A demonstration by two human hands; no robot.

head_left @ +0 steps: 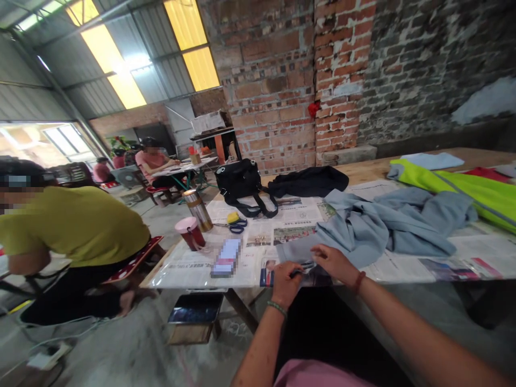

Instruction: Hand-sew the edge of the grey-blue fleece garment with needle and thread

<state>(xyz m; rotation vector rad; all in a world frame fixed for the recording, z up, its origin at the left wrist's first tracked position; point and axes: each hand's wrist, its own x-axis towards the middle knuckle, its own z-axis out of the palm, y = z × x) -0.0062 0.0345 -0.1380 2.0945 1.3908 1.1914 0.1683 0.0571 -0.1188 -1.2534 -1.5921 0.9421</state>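
A crumpled grey-blue cloth garment lies across the newspaper-covered table, and its near left end reaches my hands. My left hand is closed at the table's front edge. A small dark thing shows between its fingers, with a thin shiny bit beside it, too small to identify. Just to the right, my right hand has its fingers bent in a pinch on the garment's edge. The two hands are close together but apart. Dark-handled scissors lie farther off, by a yellow item.
Left on the table are a phone, a red cup and a metal flask. Behind lie a black bag and dark cloth. A neon-yellow garment lies right. A person sits at left.
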